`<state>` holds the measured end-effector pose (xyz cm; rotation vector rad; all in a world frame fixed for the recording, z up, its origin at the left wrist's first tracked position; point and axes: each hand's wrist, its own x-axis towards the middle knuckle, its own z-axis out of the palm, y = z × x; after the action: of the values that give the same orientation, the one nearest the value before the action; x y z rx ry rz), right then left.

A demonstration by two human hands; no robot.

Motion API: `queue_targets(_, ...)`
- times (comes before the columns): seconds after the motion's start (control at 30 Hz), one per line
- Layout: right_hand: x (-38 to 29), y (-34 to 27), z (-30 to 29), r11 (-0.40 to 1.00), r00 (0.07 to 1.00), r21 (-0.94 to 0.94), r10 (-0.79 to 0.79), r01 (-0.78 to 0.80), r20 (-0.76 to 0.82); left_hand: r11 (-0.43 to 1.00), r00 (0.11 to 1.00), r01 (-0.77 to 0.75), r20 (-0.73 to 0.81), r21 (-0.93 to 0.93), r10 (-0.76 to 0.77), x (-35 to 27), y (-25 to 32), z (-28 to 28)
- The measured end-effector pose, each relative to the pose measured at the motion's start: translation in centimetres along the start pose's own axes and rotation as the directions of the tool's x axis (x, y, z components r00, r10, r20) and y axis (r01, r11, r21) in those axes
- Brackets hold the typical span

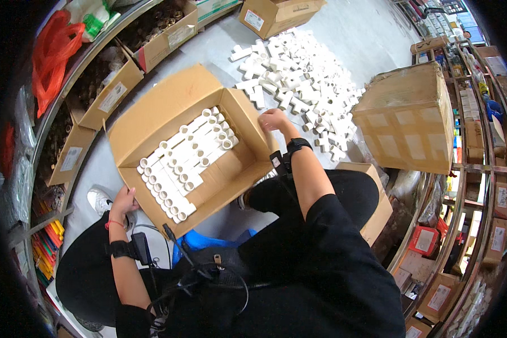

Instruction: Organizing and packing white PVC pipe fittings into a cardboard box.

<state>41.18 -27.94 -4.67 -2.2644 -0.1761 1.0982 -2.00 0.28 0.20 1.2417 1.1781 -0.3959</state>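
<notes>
An open cardboard box [169, 110] is tilted in front of me, its long flap folded outward at the far left side. Inside, white plastic pipe tees [186, 156] lie packed in rows along the far and left parts, and bare cardboard shows at the near right. My left hand [124, 200] grips the box's left end near its lower corner. At the opposite end, my right hand [274, 120] holds the box by its right wall or flap, with its fingers partly hidden.
A large heap of loose white pipe tees [304, 80] covers the floor beyond the box. A big taped carton [405, 118] stands at the right. Shelves with cardboard bins [110, 99] line the left, and shelving [460, 169] runs along the right. A blue stool [203, 241] is beneath me.
</notes>
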Motion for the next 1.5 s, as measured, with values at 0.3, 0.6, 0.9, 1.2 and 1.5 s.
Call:
queue_targets(0.3, 6.8, -1.5, -7.0, 0.844, 0.865, -0.522, -0.349, 0.123, -0.360, 0.997, 0.993, 0.071, -0.093, -0.016, -0.072, -1.6, 1.5, 0.9)
queue_targets(0.6, 9.9, -1.3, -6.9, 0.732, 0.854, -0.627, -0.481, 0.267, -0.197, 0.996, 0.988, 0.081, -0.132, -0.035, -0.085, -1.8, 1.9, 1.3)
queue_targets(0.9, 6.3, -9.3, -8.0, 0.695, 0.669, -0.598, -0.666, 0.399, -0.328, 0.999, 0.999, -0.044, -0.031, -0.029, 0.043, 1.7, -1.6, -0.6)
queue_targets(1.2, -12.9, -19.2, 4.5, 0.585, 0.474, 0.002, -0.659, 0.811, 0.584, 0.982, 1.000, -0.003, -0.008, 0.187, 0.005, -0.4, 2.3, 0.7)
queue_targets(1.5, -16.1, -5.3, 18.9, 0.098, 0.200, -0.183, -0.210, 0.978, 0.957, 0.981, 0.995, -0.062, -0.069, 0.186, 0.076, 0.7, 1.3, 1.0)
